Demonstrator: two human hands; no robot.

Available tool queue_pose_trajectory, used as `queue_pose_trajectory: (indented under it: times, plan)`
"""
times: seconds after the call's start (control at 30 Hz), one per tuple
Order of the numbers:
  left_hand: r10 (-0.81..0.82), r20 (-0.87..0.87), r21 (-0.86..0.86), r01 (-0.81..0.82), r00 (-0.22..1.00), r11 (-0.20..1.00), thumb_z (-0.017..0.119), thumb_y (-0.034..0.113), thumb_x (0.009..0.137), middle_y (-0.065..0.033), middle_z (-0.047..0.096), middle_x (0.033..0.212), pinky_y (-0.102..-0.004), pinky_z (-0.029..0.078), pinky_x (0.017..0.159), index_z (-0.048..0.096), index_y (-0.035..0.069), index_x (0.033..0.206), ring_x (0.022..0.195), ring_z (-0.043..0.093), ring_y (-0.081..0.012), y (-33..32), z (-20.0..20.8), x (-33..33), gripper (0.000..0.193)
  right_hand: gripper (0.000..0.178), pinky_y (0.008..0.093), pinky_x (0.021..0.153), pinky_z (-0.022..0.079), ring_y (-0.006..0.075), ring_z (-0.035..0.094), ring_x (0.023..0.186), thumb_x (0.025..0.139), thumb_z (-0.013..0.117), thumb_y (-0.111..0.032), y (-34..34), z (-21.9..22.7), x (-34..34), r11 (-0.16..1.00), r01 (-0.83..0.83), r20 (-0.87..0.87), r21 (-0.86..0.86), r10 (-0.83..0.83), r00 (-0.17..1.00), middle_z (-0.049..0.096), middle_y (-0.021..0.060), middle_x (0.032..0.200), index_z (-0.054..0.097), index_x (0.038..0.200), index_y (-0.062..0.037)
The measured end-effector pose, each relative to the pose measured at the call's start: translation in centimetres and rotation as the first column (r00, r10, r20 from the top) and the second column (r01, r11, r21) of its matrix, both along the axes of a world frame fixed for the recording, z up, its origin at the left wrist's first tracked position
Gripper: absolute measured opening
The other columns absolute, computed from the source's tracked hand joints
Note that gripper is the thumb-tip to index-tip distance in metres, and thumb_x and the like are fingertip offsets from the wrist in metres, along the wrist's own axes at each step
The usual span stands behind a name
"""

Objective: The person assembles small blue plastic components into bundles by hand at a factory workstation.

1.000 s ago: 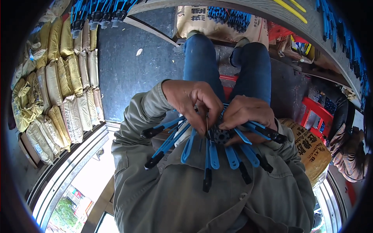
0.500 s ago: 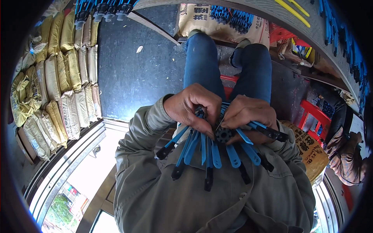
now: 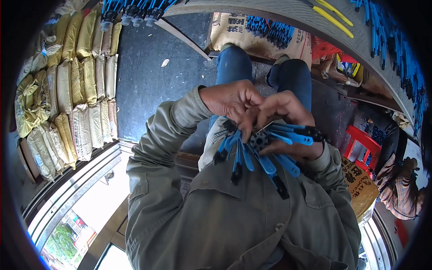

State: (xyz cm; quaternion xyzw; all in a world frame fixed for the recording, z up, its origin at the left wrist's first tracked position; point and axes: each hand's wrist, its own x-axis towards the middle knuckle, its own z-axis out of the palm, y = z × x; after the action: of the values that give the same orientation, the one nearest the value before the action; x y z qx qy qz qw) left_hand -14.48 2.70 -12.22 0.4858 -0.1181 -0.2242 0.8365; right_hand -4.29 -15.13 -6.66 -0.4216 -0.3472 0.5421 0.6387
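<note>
A round black notched hub (image 3: 259, 141) with a hole in its middle is held in front of my chest. Blue flat strips (image 3: 265, 164) fan out around it, mixed with black-tipped blue rods (image 3: 279, 185). My right hand (image 3: 290, 118) grips the hub, with fingers beneath it and others bent over the top. Pinched closed at the hub's upper left, my left hand (image 3: 240, 104) touches the strips there. A thin metal wire or pin (image 3: 267, 126) shows between the hands and the hub. Fingertips hide part of the hub's upper edge.
Stacked sacks (image 3: 83, 81) line the left side. A grey bench (image 3: 288, 12) curves across the top right, bearing yellow-handled pliers (image 3: 333, 20) and blue rods (image 3: 400, 67). On the right stand a red plastic chair (image 3: 363, 144) and a yellow-brown sack (image 3: 360, 184).
Both hands have risen away from my chest and drawn closer together. The hub has moved up with them, and strips on its right now point more sideways.
</note>
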Motion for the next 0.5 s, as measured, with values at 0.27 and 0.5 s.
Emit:
queue_pose_trajectory:
  times: [0.27, 0.5]
  plan:
    - [0.285, 0.287, 0.25, -0.358, 0.915, 0.9, 0.066, 0.013, 0.081, -0.0037, 0.061, 0.074, -0.0236, 0.045, 0.061, 0.059, 0.003, 0.08, 0.07, 0.058, -0.0093, 2.7, 0.7, -0.4, 0.012, 0.027, 0.0243, 0.068, 0.045, 0.0101, 0.057, 0.075, 0.069, 0.077, -0.003, 2.5, -0.2, 0.8, 0.995, -0.019, 0.361, 0.094, -0.016, 0.933, 0.06, 0.0036, 0.08, 0.059, 0.089, -0.0003]
    - [0.846, 0.528, 0.143, -0.99, 0.069, -0.008, 0.06, 0.007, 0.082, -0.0172, 0.055, 0.107, -0.0351, 0.044, 0.089, 0.049, -0.006, 0.116, 0.1, 0.055, -0.0233, -6.5, 3.9, -7.2, 0.038, 0.026, 0.0227, 0.063, 0.046, 0.0077, 0.055, 0.071, 0.069, 0.075, -0.001, 3.9, 0.1, -1.0, 0.897, 0.405, 0.526, 0.178, -0.434, 0.731, 0.059, 0.0037, 0.077, 0.059, 0.089, 0.0003]
